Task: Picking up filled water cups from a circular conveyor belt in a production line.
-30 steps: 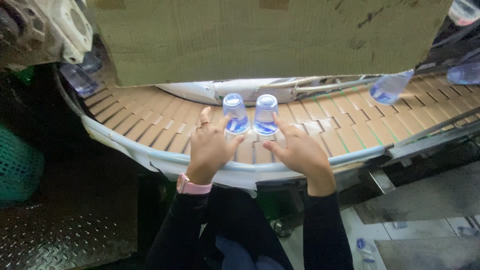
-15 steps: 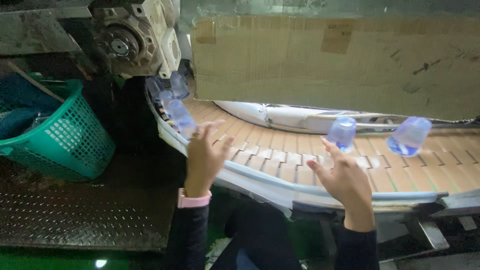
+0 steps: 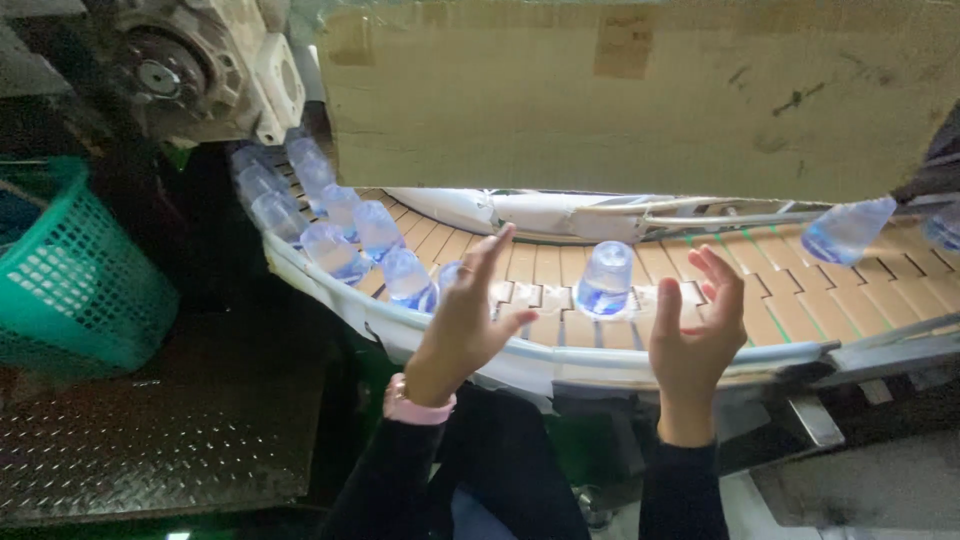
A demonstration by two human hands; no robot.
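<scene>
A curved conveyor (image 3: 545,265) of tan slats carries clear plastic bottles with a blue tint. My left hand (image 3: 467,315) is raised open at the belt's near rim, fingers spread, just right of a line of several bottles (image 3: 345,230) coming round the bend. A single upright bottle (image 3: 604,279) stands between my hands. My right hand (image 3: 697,330) is open too, palm turned inward, right of that bottle and not touching it. Another bottle (image 3: 845,230) leans at the far right.
A large cardboard sheet (image 3: 620,90) hangs over the back of the belt. A grey motor housing (image 3: 190,65) sits at upper left. A green plastic basket (image 3: 70,270) stands on the metal tread-plate floor (image 3: 150,440) at left.
The view has swung left, showing the bend and a line of bottles arriving. Both hands have lifted off the two bottles they flanked and now hover open around one bottle.
</scene>
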